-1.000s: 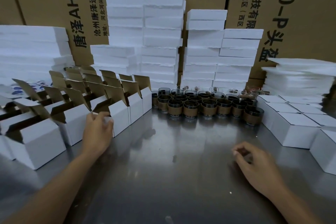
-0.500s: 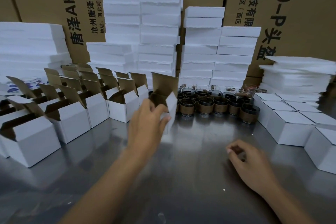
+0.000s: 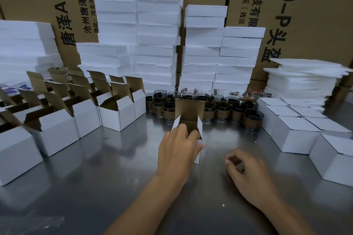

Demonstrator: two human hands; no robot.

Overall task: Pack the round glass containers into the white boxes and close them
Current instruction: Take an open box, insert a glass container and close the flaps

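My left hand (image 3: 178, 149) grips an open white box (image 3: 198, 129) with a brown inside, its lid flap standing up, at the middle of the steel table. My fingers curl over its near rim. Just behind it stand several round glass containers (image 3: 221, 109) with brown sleeves, in rows. My right hand (image 3: 248, 175) rests on the table to the right of the box, fingers loosely curled and holding nothing.
Several open white boxes (image 3: 118, 114) stand in rows at the left. Closed white boxes (image 3: 292, 131) sit at the right. White foam stacks (image 3: 156, 30) and brown cartons (image 3: 313, 15) line the back. The steel table (image 3: 95, 187) reflects light.
My left hand took one open box from the left rows, carried it rightward and set it at the table's middle before the glass containers. My right hand stayed nearly still.
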